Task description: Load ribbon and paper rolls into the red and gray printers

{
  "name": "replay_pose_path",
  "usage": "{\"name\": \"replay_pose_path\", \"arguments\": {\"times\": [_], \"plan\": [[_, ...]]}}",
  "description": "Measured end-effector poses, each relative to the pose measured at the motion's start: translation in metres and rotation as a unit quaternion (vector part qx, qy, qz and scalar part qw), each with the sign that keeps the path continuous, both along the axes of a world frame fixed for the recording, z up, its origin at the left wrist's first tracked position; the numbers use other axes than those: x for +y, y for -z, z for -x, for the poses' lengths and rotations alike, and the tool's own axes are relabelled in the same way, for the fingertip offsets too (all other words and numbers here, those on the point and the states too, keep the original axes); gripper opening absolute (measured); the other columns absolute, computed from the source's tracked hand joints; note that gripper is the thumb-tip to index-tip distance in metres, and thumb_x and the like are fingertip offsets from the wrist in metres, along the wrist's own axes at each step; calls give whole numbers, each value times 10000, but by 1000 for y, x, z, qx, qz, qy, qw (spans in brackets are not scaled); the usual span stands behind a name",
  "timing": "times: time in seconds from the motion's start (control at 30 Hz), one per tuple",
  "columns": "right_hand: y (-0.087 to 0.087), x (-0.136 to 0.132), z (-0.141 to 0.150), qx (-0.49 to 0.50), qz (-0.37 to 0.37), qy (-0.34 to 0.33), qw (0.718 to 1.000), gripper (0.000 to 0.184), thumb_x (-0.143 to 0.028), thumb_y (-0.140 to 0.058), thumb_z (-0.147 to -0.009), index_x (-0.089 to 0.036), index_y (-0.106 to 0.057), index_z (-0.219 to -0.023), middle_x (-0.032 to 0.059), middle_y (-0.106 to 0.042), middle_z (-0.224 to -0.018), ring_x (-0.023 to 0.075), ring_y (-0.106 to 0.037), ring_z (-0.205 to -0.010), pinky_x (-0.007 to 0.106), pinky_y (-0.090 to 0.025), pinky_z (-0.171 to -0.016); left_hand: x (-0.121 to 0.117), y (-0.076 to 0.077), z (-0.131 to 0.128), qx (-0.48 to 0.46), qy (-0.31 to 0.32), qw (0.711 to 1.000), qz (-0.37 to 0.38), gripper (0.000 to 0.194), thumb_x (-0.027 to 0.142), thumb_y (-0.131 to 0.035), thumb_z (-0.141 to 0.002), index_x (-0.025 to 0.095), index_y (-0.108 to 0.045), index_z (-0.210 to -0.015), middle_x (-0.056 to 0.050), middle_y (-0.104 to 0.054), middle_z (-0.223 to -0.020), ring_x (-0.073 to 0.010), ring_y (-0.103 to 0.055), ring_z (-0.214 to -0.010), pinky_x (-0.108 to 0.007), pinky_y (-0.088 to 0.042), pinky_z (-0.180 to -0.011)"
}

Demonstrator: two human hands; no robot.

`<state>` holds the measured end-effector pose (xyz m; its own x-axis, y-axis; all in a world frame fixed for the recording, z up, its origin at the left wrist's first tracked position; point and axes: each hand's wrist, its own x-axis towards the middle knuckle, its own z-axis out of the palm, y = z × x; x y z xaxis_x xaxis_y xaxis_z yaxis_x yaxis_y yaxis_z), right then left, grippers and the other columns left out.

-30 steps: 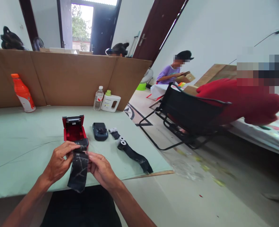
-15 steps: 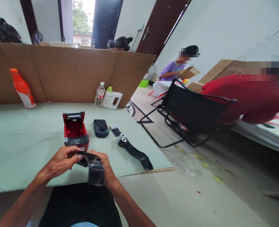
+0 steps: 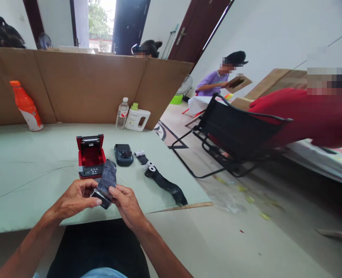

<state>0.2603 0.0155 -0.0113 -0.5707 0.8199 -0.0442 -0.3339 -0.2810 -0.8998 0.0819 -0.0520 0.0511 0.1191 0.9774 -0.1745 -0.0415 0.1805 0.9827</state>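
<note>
Both my hands hold a roll of black-printed paper (image 3: 106, 184) just above the near edge of the pale green table (image 3: 28, 166). My left hand (image 3: 77, 196) grips the roll's left end and my right hand (image 3: 125, 202) pinches its right side; the loose strip stands up and away from me. Right behind the roll sits a small red printer (image 3: 91, 156) with its lid open. A dark blue printer (image 3: 123, 154) lies to its right. Two more rolls with a long black strip (image 3: 162, 183) trail toward the table's right edge.
An orange bottle (image 3: 26, 105), a water bottle (image 3: 121, 113) and a white jug (image 3: 137, 119) stand by the cardboard screen (image 3: 80, 88) at the back. A black folding chair (image 3: 231, 135) and a person in red (image 3: 307, 116) are at right. Another person sits farther back.
The loose strip hung down from my hands a second ago; it has been folded over and now points up and away, with the roll held between both hands.
</note>
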Motion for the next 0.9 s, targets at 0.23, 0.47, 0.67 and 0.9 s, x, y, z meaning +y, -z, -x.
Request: {"name": "replay_pose_path", "arguments": {"times": [0.23,0.47,0.67,0.9], "plan": [[-12,4,-12,-40,-95,-28,994,279,-456,-803,-816,-182,-805,-869,12,-709,-770,165,-614,-719,296,-523,-720,-4,-3,-2,63,24,997,-36,287,365,-778,-828,138,-728,-997,-69,-723,-951,-194,-637,-871,-300,-470,-763],[-23,-2,-19,-98,-184,23,978,179,-362,-764,-860,-221,-855,-923,28,-797,-901,217,-706,-836,329,-559,-805,-9,-10,-6,254,7,962,-102,172,288,-664,-863,185,-768,-952,-53,-710,-965,-184,-609,-864,-285,-451,-734],[-23,-3,-23,-115,-228,33,966,182,-336,-713,-888,-224,-852,-923,24,-806,-891,219,-723,-822,333,-572,-801,-11,-11,-12,293,-3,945,-144,142,204,-632,-853,206,-763,-910,-34,-699,-936,-168,-636,-867,-250,-483,-710],[-47,26,-13,-146,-387,53,909,208,-300,-669,-935,-188,-766,-788,16,-742,-757,171,-651,-692,271,-522,-671,3,-23,4,313,-58,914,-252,128,191,-684,-866,202,-784,-946,-72,-743,-1010,-196,-675,-910,-296,-531,-764]]}}
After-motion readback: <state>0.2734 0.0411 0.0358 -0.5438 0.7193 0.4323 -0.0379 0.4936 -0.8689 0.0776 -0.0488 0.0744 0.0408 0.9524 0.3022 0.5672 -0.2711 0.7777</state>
